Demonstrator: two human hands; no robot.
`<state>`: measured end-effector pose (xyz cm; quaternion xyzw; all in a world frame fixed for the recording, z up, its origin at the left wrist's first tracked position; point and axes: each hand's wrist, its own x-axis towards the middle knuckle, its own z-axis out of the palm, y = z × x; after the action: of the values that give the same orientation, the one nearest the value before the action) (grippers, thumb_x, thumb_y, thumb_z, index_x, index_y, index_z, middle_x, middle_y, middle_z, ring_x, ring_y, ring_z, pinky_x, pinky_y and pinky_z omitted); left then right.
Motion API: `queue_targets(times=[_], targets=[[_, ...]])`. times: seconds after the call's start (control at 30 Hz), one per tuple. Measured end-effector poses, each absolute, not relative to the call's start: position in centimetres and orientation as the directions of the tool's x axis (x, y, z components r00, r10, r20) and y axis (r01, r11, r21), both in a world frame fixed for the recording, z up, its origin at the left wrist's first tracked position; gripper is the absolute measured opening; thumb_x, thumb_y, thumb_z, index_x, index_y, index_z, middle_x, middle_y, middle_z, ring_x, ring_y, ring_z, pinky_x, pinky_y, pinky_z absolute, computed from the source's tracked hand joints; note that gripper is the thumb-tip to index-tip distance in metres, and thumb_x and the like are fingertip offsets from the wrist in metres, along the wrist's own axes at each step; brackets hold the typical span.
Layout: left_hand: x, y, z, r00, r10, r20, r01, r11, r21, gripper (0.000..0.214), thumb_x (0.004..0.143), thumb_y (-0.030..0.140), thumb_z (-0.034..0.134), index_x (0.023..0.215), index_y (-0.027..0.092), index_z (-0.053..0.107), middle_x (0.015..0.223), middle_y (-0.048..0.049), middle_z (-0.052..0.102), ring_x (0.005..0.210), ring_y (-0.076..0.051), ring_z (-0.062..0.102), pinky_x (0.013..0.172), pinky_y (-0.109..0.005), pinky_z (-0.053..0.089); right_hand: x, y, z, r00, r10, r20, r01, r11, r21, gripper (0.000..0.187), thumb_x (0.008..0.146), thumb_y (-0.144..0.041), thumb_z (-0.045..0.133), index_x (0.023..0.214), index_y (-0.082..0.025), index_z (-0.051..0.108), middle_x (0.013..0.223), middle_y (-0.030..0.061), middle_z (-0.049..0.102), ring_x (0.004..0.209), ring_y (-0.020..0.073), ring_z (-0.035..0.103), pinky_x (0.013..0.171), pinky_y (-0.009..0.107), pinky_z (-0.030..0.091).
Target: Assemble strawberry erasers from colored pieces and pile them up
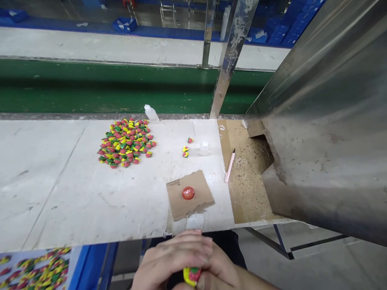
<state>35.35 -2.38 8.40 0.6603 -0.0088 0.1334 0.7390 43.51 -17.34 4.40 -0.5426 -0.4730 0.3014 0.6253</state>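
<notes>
Both my hands are together below the table's near edge, at the bottom of the view. My left hand lies over my right hand, fingers curled. Between them they pinch a small red, yellow and green strawberry-shaped piece. A heap of several like pieces lies on the white table, far left of my hands. Three loose pieces lie near the middle. Just beyond my hands sits a cardboard square with a red blob on it.
A small white squeeze bottle lies at the table's far edge, a clear cap and a pink knife further right. A steel chute fills the right side. A green conveyor runs behind. A blue tray of pieces sits lower left.
</notes>
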Motion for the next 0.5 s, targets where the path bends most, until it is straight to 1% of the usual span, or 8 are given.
queue_targets(times=[0.03,0.1,0.17,0.2,0.27,0.33,0.4,0.5], targets=[[35.3,-2.4,8.3,0.961,0.174,0.213,-0.229,0.081,0.97,0.029,0.098,0.032,0.072,0.125,0.028,0.081,0.105,-0.0126,0.087,0.103,-0.035,0.083,0.102,-0.046,0.062,43.3,-17.3,4.6,0.382,0.881,0.278,0.103,0.259,-0.96,0.067,0.11,-0.066,0.026,0.109,-0.013,0.067,0.108,0.0176,0.072,0.12,0.026,0.068,0.113,0.041,0.049],[35.3,-2.7,8.0,0.952,0.175,0.253,-0.268,0.072,0.961,0.027,0.1,0.032,0.069,0.124,0.026,0.079,0.101,-0.0113,0.088,0.1,-0.032,0.083,0.101,-0.043,0.063,42.9,-17.1,4.9,0.421,0.88,0.219,-0.044,0.261,-0.964,0.057,0.11,-0.062,0.034,0.109,-0.015,0.066,0.109,0.0163,0.07,0.119,0.0257,0.067,0.112,0.041,0.048],[35.3,-3.2,7.6,0.938,0.194,0.286,-0.303,0.065,0.951,0.025,0.101,0.032,0.067,0.121,0.023,0.078,0.097,-0.0109,0.087,0.095,-0.03,0.084,0.101,-0.04,0.063,42.4,-16.7,4.7,0.462,0.875,0.146,-0.183,0.255,-0.95,0.053,0.108,-0.065,0.04,0.099,-0.019,0.063,0.099,0.0118,0.066,0.108,0.0245,0.066,0.111,0.041,0.047],[35.3,-3.4,7.5,0.934,0.206,0.291,-0.31,0.062,0.949,0.023,0.102,0.033,0.066,0.119,0.022,0.078,0.094,-0.0107,0.087,0.093,-0.029,0.084,0.1,-0.039,0.064,42.1,-16.6,4.4,0.474,0.874,0.112,-0.227,0.243,-0.943,0.053,0.105,-0.069,0.042,0.091,-0.021,0.059,0.092,0.0088,0.063,0.1,0.0233,0.065,0.11,0.041,0.046],[35.3,-3.9,7.3,0.929,0.245,0.277,-0.301,0.065,0.951,0.022,0.103,0.034,0.064,0.115,0.022,0.077,0.09,-0.0101,0.086,0.089,-0.028,0.083,0.098,-0.04,0.065,41.5,-16.2,3.7,0.491,0.869,0.065,-0.258,0.216,-0.941,0.056,0.1,-0.076,0.044,0.081,-0.024,0.049,0.081,0.003,0.052,0.085,0.0208,0.057,0.104,0.042,0.046],[35.2,-4.4,7.2,0.923,0.286,0.257,-0.289,0.077,0.954,0.021,0.103,0.035,0.062,0.112,0.023,0.077,0.087,-0.0092,0.084,0.085,-0.027,0.082,0.094,-0.041,0.066,41.0,-16.1,3.2,0.511,0.859,0.028,-0.264,0.187,-0.946,0.058,0.099,-0.079,0.043,0.078,-0.025,0.041,0.077,-0.0001,0.042,0.077,0.0192,0.048,0.097,0.043,0.045],[35.2,-4.8,7.1,0.917,0.328,0.229,-0.275,0.101,0.956,0.02,0.104,0.035,0.061,0.11,0.024,0.077,0.086,-0.0085,0.083,0.082,-0.026,0.081,0.09,-0.039,0.067,40.8,-16.0,3.3,0.525,0.851,0.015,-0.268,0.183,-0.946,0.056,0.1,-0.076,0.042,0.079,-0.025,0.039,0.077,-0.0008,0.038,0.076,0.0188,0.042,0.089,0.042,0.044],[35.3,-5.1,6.9,0.911,0.351,0.215,-0.276,0.133,0.952,0.02,0.104,0.036,0.062,0.109,0.025,0.078,0.084,-0.0072,0.083,0.083,-0.025,0.08,0.088,-0.037,0.067,41.2,-16.2,4.1,0.545,0.839,0.001,-0.305,0.2,-0.931,0.054,0.101,-0.073,0.046,0.08,-0.024,0.039,0.08,0.0,0.037,0.078,0.0184,0.04,0.084,0.039,0.04]])
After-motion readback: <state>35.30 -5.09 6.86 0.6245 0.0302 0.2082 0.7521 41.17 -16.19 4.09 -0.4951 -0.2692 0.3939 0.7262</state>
